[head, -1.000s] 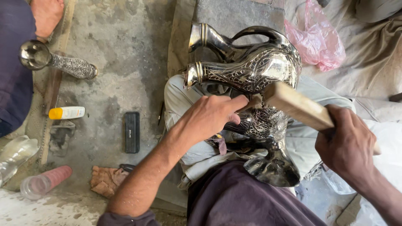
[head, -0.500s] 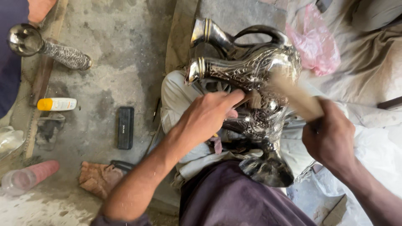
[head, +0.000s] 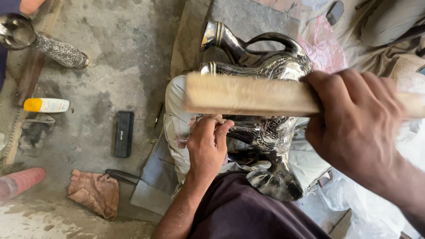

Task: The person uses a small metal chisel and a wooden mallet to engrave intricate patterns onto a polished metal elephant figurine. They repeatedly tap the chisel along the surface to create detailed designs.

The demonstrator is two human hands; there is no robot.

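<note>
An engraved silver metal jug [head: 270,66] lies across my lap on a white cloth [head: 175,115], spout and handle pointing away, its foot [head: 276,181] near my belly. My left hand [head: 207,148] rests on the jug's left side, fingers pinched shut around a small thin tool that is mostly hidden. My right hand [head: 354,124] grips a long wooden bar [head: 248,95], held level above the jug and close to the camera. The bar hides the middle of the jug.
A second engraved vase [head: 59,51] lies at top left by another person's hand [head: 31,5]. On the concrete floor are a white bottle with a yellow cap [head: 46,105], a black block [head: 124,133], a brown rag [head: 95,192] and a pink bag [head: 325,46].
My right hand has lifted the wooden bar from the jug's right side up toward the camera, so it now lies across the jug. My left hand stays on the jug, slightly lower.
</note>
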